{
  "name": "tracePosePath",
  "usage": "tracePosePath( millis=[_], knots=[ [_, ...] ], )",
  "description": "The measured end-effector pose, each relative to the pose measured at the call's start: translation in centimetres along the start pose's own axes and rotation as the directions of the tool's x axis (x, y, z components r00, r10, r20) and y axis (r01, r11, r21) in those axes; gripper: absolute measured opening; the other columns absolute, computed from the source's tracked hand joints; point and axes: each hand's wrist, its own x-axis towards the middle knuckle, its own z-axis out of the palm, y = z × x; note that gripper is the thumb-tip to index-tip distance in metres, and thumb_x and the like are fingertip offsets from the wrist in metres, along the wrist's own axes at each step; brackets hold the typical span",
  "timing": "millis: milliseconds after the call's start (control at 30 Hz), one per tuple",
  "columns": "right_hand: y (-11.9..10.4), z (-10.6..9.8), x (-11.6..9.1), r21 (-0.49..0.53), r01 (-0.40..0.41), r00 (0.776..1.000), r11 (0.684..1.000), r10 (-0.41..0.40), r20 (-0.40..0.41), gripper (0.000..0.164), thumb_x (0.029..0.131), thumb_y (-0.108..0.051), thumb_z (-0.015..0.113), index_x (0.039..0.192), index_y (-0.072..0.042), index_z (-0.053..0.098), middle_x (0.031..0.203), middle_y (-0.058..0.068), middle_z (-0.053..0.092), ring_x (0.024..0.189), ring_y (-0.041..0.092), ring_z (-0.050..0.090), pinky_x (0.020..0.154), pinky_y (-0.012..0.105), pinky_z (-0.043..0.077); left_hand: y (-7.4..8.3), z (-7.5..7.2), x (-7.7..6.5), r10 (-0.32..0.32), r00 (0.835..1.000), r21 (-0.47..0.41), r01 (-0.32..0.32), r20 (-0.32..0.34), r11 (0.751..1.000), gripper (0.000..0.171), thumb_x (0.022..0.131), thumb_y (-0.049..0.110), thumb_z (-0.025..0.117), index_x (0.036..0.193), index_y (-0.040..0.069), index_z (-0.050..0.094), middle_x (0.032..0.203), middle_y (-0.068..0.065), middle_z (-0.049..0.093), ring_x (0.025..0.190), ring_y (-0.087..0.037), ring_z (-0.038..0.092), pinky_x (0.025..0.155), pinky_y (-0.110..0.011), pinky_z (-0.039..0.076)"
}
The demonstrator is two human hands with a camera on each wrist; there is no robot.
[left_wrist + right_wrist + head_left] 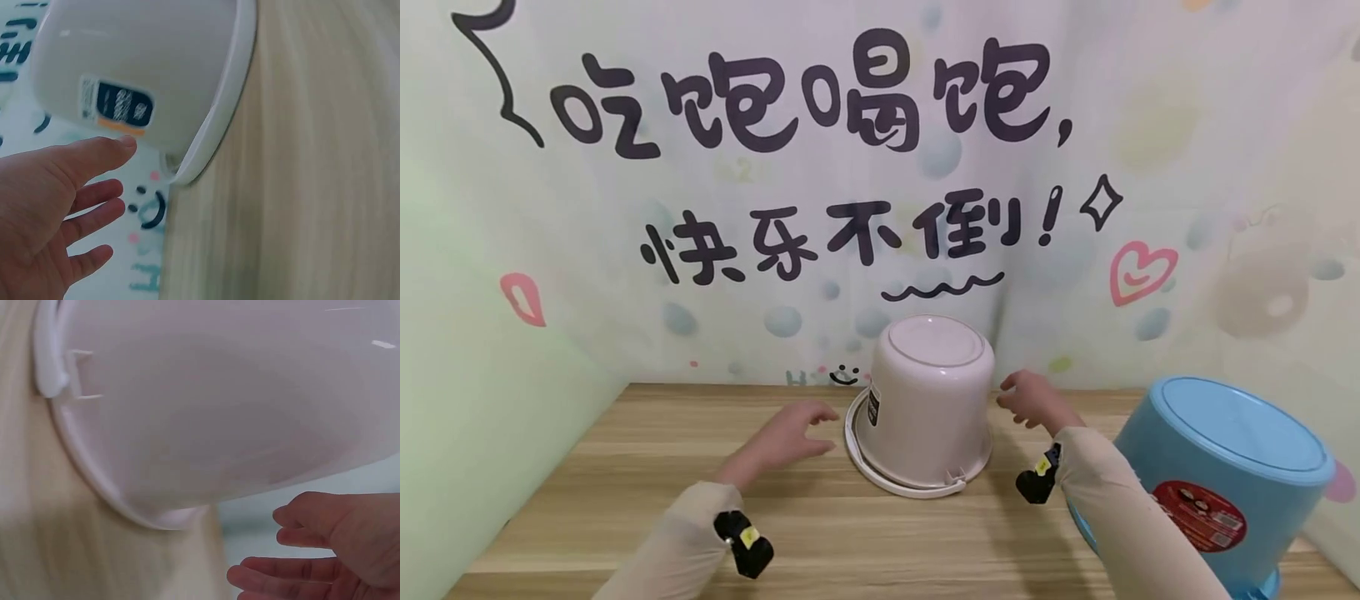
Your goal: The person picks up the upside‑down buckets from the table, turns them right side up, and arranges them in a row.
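A pale pinkish-white bucket (pixel 928 408) stands upside down on the wooden table, its base facing up. Its white handle (pixel 880 483) lies around the rim on the tabletop, and a dark label (pixel 125 105) shows on its side. To the left of the bucket is my left hand (pixel 786 437), fingers spread and relaxed, holding nothing. My right hand (pixel 1036 398) hovers at the bucket's right side with loosely bent fingers, also holding nothing. In the right wrist view, its fingers (pixel 287 575) are beside the bucket wall, with a gap between.
A larger blue bucket (pixel 1240 425) with a red label (pixel 1201 515) sits upside down at the right, partly behind my right sleeve. A printed cloth (pixel 820 192) with black characters hangs behind the wooden table (pixel 625 467). A pale wall rises at the left.
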Motion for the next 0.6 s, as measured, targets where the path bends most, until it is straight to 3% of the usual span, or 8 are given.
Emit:
tracePosePath(
  millis=[167,367,600],
  knots=[
    [1.0,2.1,0.1,0.056,-0.03,0.999,0.998,0.028,0.033,0.041,0.086,-0.007,0.056,0.118,0.016,0.047,0.086,0.022,0.062,0.069,0.027,0.062,0.056,0.037,0.052,1.3,2.0,0.6,0.072,0.996,-0.046,-0.07,0.057,0.997,0.032,0.077,0.006,0.069,0.105,-0.006,0.06,0.1,-0.017,0.06,0.091,-0.033,0.055,0.08,-0.042,0.045],
    [1.7,3.9,0.4,0.074,-0.034,0.999,0.997,0.031,0.04,0.039,0.084,-0.006,0.059,0.115,0.016,0.049,0.069,0.015,0.058,0.062,0.024,0.06,0.054,0.036,0.052,2.2,4.3,1.2,0.081,0.995,-0.135,-0.071,0.064,0.988,0.029,0.075,0.002,0.069,0.101,-0.008,0.06,0.099,-0.019,0.06,0.091,-0.034,0.056,0.08,-0.041,0.046],
    [1.8,5.2,0.6,0.065,-0.022,1.0,0.998,0.021,0.02,0.031,0.079,0.0,0.062,0.106,0.013,0.055,0.065,0.013,0.06,0.059,0.023,0.06,0.052,0.035,0.051,2.7,6.8,2.1,0.113,0.991,-0.116,-0.104,0.076,0.988,0.018,0.07,0.003,0.071,0.086,-0.002,0.065,0.086,-0.009,0.061,0.082,-0.025,0.056,0.076,-0.031,0.044]
  ],
)
